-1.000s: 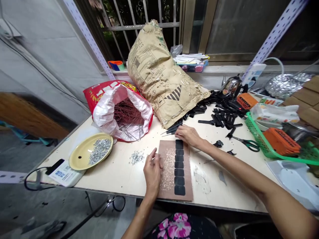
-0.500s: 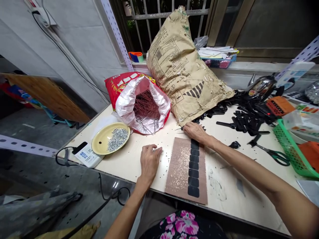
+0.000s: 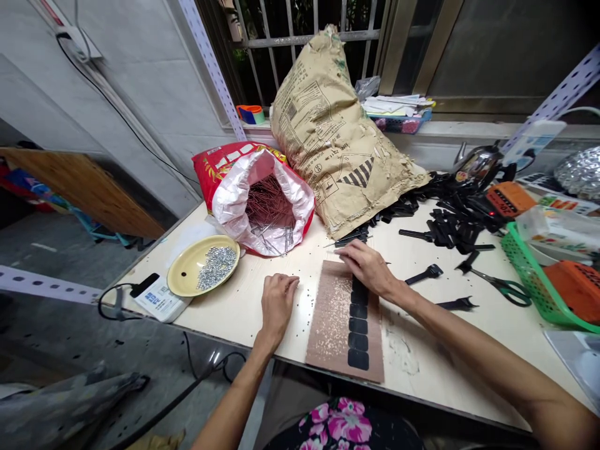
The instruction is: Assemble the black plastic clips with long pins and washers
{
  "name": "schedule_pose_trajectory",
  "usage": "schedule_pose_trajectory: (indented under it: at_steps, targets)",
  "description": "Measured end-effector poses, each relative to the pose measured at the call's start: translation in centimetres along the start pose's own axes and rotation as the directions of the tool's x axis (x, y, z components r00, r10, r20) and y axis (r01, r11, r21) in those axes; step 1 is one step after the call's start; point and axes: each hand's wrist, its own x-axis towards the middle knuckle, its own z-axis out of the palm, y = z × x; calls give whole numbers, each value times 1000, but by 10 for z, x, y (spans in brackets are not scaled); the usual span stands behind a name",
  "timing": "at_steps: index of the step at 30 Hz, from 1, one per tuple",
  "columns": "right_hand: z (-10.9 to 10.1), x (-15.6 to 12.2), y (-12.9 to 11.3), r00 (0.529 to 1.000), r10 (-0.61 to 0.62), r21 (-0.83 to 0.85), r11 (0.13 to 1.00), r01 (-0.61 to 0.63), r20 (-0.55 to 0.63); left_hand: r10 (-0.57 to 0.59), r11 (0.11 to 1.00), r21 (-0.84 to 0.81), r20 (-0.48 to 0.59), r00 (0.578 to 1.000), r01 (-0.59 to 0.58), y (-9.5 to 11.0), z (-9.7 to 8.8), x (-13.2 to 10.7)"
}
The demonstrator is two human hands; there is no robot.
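A brown board [image 3: 334,322] lies near the table's front edge, with a column of black pieces [image 3: 359,325] set along its right side. My left hand [image 3: 276,303] rests on the table just left of the board, fingers curled down over small silver bits I cannot make out. My right hand [image 3: 368,265] lies at the board's top, fingers bent over the uppermost black piece. Loose black plastic parts [image 3: 450,219] are heaped behind my right hand.
A red-and-white bag of thin metal pins [image 3: 265,200] stands open at the back left, beside a big brown paper sack [image 3: 335,137]. A yellow dish of silver bits [image 3: 202,270], scissors [image 3: 504,287] and a green basket [image 3: 529,275] also sit on the table.
My left hand slid left off the board onto the pile of small silver bits. My right hand came back from the black parts to the board's top. The camera swung left.
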Motion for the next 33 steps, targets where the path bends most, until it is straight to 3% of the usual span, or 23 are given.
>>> schedule_pose_trajectory:
  at_steps: [2,5,7,10,16,18,25,30,33]
  targets:
    - [4,-4,-20,999,10,46,999,-12,30,-220,925,-308,40,975,221,7,-2,1]
    - [12,-9,-45,998,11,98,995,-18,68,-415,639,-645,168,894,418,24,-3,0]
    - [16,-11,-56,996,22,104,994,-32,89,-437,524,-748,175,882,408,36,-1,-2]
    - [20,-13,-62,994,54,75,995,-61,93,-432,436,-823,162,887,363,51,3,-3]
    - [17,-16,-64,993,87,-25,996,-85,75,-447,243,-879,274,851,411,61,3,-1]
    - [15,-16,-66,993,94,-50,995,-91,65,-448,229,-880,285,847,417,62,2,0]
    - [14,-23,-65,996,82,-176,982,-74,40,-450,305,-841,286,846,447,63,2,-1]
    - [8,-27,-70,996,87,-320,944,-76,22,-378,509,-763,218,900,399,55,5,-3]
    - [6,-27,-73,997,77,-374,925,-70,5,-335,563,-737,210,919,374,53,7,-5]
